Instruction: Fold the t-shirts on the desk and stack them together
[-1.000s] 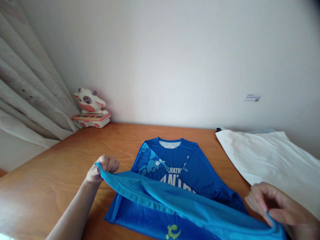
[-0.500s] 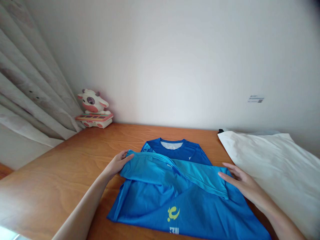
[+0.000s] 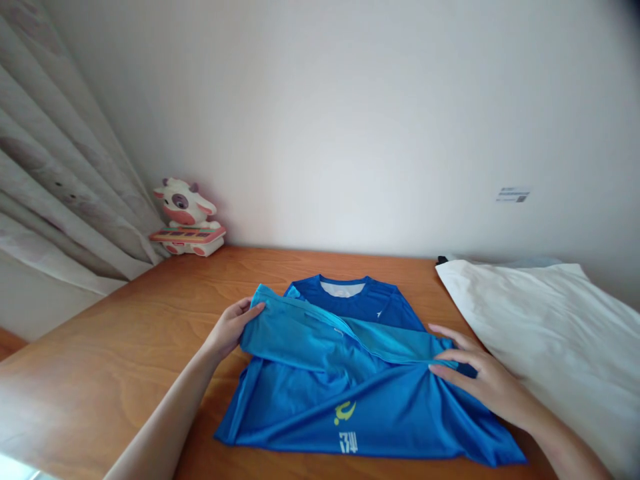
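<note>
A blue T-shirt (image 3: 380, 420) lies on the wooden tabletop, its dark blue neckline toward the wall. The lower part is folded up over the chest, so a light blue band crosses the middle. My left hand (image 3: 234, 328) pinches the left end of this band and holds that corner slightly raised. At the band's right end, my right hand (image 3: 483, 373) grips the cloth between thumb and fingers, and creases run from there across the front. A yellow logo and white lettering show near the edge closest to me. Part of the right sleeve side is hidden under my right hand.
A white cloth bag (image 3: 545, 320) lies to the right, close to my right forearm. A toy cow with a keyboard (image 3: 187, 220) sits at the back left, beside a pale curtain (image 3: 65, 153). The wall (image 3: 350, 133) bounds the tabletop (image 3: 125, 340) at the back.
My right hand has closed on the band's right end and gathered it, pulling the cloth into creases. The shirt's near right corner has drawn in. My left hand has lifted its corner slightly.
</note>
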Motion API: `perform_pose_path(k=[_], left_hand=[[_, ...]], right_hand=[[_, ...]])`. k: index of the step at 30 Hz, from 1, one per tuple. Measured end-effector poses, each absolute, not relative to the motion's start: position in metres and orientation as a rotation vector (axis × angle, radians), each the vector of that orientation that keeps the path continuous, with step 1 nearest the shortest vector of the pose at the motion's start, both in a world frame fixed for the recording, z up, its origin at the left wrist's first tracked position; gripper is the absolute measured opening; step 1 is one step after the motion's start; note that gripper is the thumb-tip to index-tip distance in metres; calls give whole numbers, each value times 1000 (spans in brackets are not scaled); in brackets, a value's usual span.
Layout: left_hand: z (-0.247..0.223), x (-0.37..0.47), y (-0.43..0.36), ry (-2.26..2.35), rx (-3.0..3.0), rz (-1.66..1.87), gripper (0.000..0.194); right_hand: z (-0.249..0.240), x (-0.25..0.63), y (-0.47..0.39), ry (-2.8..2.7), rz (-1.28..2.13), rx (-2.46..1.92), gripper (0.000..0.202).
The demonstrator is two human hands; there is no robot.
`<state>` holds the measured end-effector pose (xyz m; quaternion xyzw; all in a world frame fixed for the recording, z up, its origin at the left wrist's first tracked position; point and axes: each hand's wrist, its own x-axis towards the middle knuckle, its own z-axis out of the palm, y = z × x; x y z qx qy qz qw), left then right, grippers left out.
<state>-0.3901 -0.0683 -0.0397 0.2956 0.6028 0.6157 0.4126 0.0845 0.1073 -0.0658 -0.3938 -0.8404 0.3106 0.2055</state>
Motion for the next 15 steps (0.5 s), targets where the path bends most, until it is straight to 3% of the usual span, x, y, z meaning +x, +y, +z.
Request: perform_pose_path(k=[3,6,9,12,15], left_hand=[[-31,-392,-75,1492,838,1408,48],[-20,-394,-85,1441,1059,1026,40],[-13,-396,-92,1389,1240,782,37],[-14,-392,-90,1460,1310,848,30],[-17,-383,-84,1514,1251,1168,29]], right_hand=[[-60,85,109,-2081,975,-1149,49],[-62,89,112,-1810,1015,-1329,61],[-69,93,115,-1859,1034,-1366,65],[-73,93,117,-2012,1008,-1286,62],[-68,93,122,-1969,1002,-1266,37]])
